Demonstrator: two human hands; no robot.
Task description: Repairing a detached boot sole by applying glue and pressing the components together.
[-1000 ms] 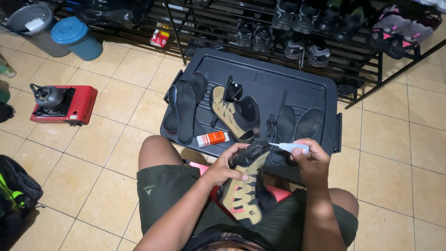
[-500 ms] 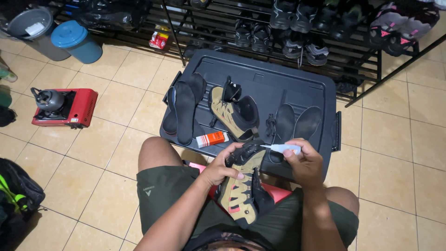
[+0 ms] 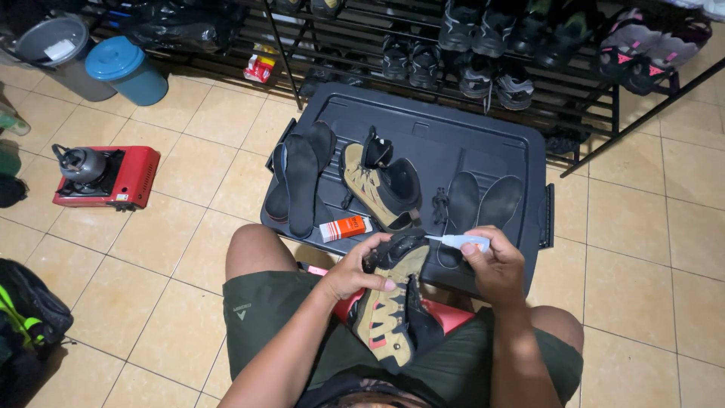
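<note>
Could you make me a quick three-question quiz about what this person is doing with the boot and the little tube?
1. True or false: the left hand steadies the tan boot on the lap.
2. What does the right hand hold? A) a brush B) a small white tube C) a lace
3. Where does the second boot lie?

Key:
1. True.
2. B, with its nozzle pointing at the boot's heel end.
3. On the dark bin lid, between the soles and the insoles.

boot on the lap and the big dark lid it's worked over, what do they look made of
Boot: looks like matte tan suede or nubuck with black fabric or rubber panels, dull and non-reflective. Lid: likely hard moulded plastic, dark grey, with raised ribs and a soft sheen from the light.
</note>
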